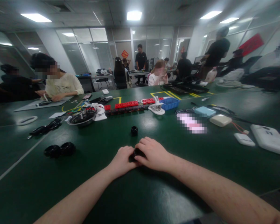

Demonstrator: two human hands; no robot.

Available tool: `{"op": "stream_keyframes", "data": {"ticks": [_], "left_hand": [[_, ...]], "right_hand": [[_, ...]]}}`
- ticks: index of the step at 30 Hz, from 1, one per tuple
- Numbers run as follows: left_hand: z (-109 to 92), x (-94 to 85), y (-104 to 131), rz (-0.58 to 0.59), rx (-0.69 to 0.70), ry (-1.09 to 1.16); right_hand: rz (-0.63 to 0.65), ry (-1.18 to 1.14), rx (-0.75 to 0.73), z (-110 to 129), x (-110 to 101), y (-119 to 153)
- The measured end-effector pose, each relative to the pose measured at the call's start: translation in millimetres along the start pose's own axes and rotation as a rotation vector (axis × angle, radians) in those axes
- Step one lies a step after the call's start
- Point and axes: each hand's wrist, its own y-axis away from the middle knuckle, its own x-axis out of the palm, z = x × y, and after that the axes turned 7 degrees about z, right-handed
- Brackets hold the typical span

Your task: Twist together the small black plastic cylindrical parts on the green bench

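Observation:
Low over the green table (pixel 102 199), my left hand (pixel 123 160) and my right hand (pixel 154 154) meet around a black, round, hollow-looking part (pixel 138 153). Fingers of both hands are closed on it and cover most of its shape. Just beyond them stands a small black cylindrical piece (pixel 134 131) with a ringed top. Off to the left, two larger glossy black round pieces (pixel 68 149) sit side by side, touching or nearly so. What kind of parts these are, I cannot make out.
A metal bowl (pixel 77 122) with cables, red-topped strips (pixel 126 105), a white clip stand (pixel 157 107) and a blue basket (pixel 170 104) line the far side. At right lie a light-blue case (pixel 204 111) and white devices (pixel 270 139). A person (pixel 63 84) works across the table.

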Motion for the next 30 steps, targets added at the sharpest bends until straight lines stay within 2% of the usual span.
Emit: {"op": "stream_keyframes", "data": {"ticks": [30], "left_hand": [[1.4,1.4,-0.8,-0.009,-0.007,0.017]], "right_hand": [[-0.015,-0.015,0.002,0.3,0.6,-0.1]]}}
